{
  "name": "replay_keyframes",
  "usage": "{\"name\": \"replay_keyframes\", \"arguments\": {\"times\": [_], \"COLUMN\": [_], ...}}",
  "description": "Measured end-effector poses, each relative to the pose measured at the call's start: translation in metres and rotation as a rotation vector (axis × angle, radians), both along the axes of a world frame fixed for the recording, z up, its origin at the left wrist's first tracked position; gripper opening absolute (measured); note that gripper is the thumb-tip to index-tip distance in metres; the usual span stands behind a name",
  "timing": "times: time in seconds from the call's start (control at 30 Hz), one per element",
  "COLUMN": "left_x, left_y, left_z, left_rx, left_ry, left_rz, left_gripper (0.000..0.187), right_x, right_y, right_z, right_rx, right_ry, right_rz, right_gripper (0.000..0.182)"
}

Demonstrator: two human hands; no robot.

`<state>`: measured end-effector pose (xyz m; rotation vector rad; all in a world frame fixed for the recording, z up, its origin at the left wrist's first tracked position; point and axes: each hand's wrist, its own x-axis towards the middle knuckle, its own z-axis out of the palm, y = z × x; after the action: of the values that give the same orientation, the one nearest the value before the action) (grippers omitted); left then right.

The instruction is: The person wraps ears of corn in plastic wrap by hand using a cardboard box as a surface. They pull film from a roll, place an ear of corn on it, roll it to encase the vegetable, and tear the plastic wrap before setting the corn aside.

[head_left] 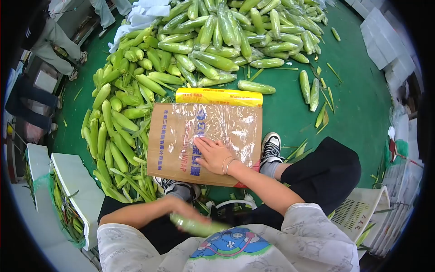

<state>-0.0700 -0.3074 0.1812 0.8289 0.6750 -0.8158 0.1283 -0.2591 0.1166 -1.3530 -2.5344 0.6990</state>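
A green ear of corn is in my left hand, low in front of my shirt. Motion blurs both the hand and the corn. My right hand lies flat, fingers stretched out, on clear plastic film spread across the top of a cardboard box. The box has blue and red printing and stands between my feet. Along its far edge lies a yellow roll of wrap with red lettering.
Unwrapped corn is heaped left of the box. Film-wrapped ears form a pile beyond it, and several lie loose at the right. A white crate stands by my right knee. People's legs show at the upper left.
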Motion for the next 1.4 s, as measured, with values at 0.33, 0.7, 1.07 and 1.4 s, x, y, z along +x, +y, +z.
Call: {"name": "replay_keyframes", "arguments": {"times": [0.33, 0.7, 1.07, 1.4], "left_x": [-0.018, 0.071, -0.237, -0.287], "left_y": [0.087, 0.157, 0.305, 0.271], "left_z": [0.059, 0.081, -0.117, -0.208], "left_rx": [0.749, 1.558, 1.748, 1.144], "left_ry": [-0.125, -0.311, 1.325, 1.315], "left_rz": [0.156, 1.611, 1.378, 1.125], "left_gripper": [0.06, 0.035, 0.048, 0.093], "right_x": [0.008, -0.04, 0.09, 0.054], "right_y": [-0.053, 0.025, 0.495, 0.174], "right_z": [0.049, 0.062, 0.034, 0.07], "right_rx": [-0.549, -1.299, -0.416, -0.429], "right_ry": [1.131, 1.546, 1.523, 0.661], "right_rz": [-0.85, -0.914, -0.735, -0.644], "right_gripper": [0.028, 0.055, 0.046, 0.023]}}
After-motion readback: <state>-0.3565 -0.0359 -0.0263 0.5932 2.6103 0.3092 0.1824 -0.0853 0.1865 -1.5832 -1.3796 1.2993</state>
